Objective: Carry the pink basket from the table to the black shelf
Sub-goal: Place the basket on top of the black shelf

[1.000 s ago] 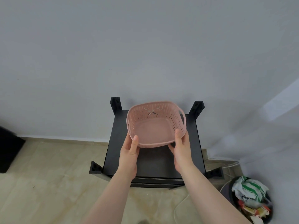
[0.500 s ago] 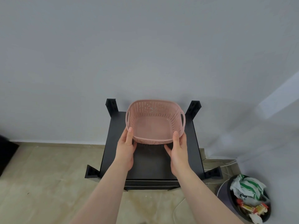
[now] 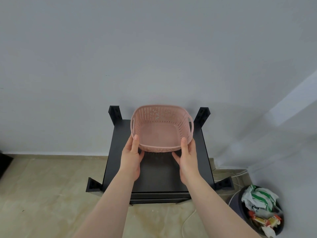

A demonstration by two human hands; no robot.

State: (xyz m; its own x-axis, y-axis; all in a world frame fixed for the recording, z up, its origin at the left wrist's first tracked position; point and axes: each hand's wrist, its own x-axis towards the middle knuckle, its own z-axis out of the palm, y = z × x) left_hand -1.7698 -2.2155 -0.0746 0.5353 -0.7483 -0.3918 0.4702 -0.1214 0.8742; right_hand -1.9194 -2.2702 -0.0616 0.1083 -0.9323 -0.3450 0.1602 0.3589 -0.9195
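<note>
The pink perforated plastic basket (image 3: pixel 162 127) hung empty over the back of the black shelf's (image 3: pixel 154 174) flat top, whether touching it I could not tell. The left hand (image 3: pixel 131 158) and right hand (image 3: pixel 187 158) each pinched its near rim, thumbs inside, presumably to set it down level, near the grey wall (image 3: pixel 154 48)
</note>
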